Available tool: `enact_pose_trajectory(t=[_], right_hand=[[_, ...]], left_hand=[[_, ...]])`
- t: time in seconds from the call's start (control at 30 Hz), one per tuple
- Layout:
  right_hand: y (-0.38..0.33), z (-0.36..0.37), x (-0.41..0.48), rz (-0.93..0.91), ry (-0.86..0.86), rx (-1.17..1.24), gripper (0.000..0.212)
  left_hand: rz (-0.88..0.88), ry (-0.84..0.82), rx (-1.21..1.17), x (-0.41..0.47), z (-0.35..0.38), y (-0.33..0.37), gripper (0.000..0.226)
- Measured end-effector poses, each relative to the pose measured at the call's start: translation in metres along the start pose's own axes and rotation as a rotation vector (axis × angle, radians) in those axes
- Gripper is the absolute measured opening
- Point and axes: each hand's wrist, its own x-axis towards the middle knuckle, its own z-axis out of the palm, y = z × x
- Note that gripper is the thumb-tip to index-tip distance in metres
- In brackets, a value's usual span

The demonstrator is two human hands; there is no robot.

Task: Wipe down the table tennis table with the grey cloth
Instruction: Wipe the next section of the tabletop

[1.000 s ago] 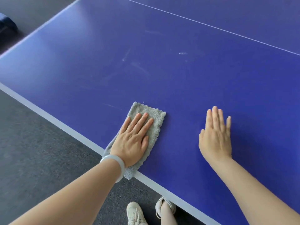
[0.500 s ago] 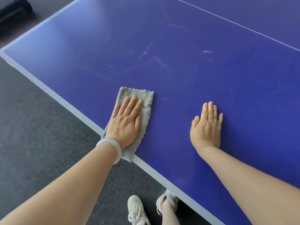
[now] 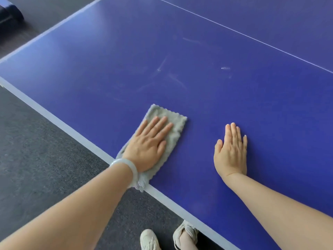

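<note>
We press our left hand [image 3: 149,145], fingers straight, flat on the one grey cloth [image 3: 176,135], which lies at the near edge of the blue table [image 3: 126,69]. At 3 o'clock from it, apart, our right hand [image 3: 231,152] rests flat on the table, fingers straight, holding nothing. One bracelet [image 3: 127,164] rings the left wrist; two shoes [image 3: 149,239] show at 6 o'clock

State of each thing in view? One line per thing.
cloth: flat on the table, near end over the table's edge, pinned under the left hand.
left hand: fingers straight, pressing on the cloth.
right hand: flat on bare table, apart from the cloth.
table: pale streaks on the surface beyond the cloth.
bracelet: on the left wrist.
</note>
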Motion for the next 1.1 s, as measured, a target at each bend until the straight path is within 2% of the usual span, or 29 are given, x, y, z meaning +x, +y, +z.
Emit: enact_pose_trajectory(t=[0.1, 0.17, 0.2, 0.3, 0.37, 0.43, 0.47, 0.57, 0.63, 0.9, 1.0, 1.1], right_hand=[[0.001, 0.002, 0.001, -0.009, 0.016, -0.006, 0.059], [0.001, 0.002, 0.0, -0.009, 0.022, -0.007, 0.059], [0.0, 0.003, -0.001, -0.008, 0.026, -0.002, 0.059], [-0.001, 0.002, 0.0, -0.006, 0.038, 0.027, 0.059], [-0.001, 0.002, 0.0, -0.012, 0.034, 0.012, 0.059], [-0.002, 0.002, 0.0, -0.016, 0.039, -0.006, 0.056], [-0.002, 0.001, -0.001, -0.011, 0.043, -0.016, 0.057], [-0.004, -0.001, -0.002, -0.004, 0.036, -0.04, 0.064], [-0.005, -0.001, -0.002, 0.002, 0.03, -0.043, 0.064], [-0.008, -0.011, -0.003, 0.012, 0.004, -0.023, 0.058], [-0.015, -0.019, 0.013, 0.111, 0.067, 0.126, 0.038], [-0.014, -0.033, 0.058, 0.153, 0.044, 0.256, 0.039]], left_hand=[[-0.367, 0.038, -0.024, 0.016, -0.009, -0.035, 0.059], [-0.438, 0.061, -0.04, 0.019, -0.004, -0.002, 0.061], [-0.381, 0.071, -0.049, 0.019, 0.001, 0.022, 0.062], [0.013, -0.006, -0.077, 0.014, 0.016, 0.087, 0.06], [0.215, -0.073, -0.083, 0.031, 0.014, 0.087, 0.058], [0.31, -0.083, -0.038, 0.061, 0.007, 0.058, 0.058], [0.293, -0.072, -0.011, 0.079, 0.003, 0.04, 0.058], [0.027, -0.033, 0.03, 0.127, -0.01, -0.014, 0.058], [-0.071, -0.025, -0.001, 0.138, -0.011, -0.025, 0.058], [-0.086, -0.074, -0.03, 0.138, -0.021, -0.016, 0.06], [-0.077, -0.089, -0.03, 0.137, -0.022, -0.017, 0.061], [-0.069, -0.089, -0.045, 0.138, -0.022, -0.019, 0.062]])
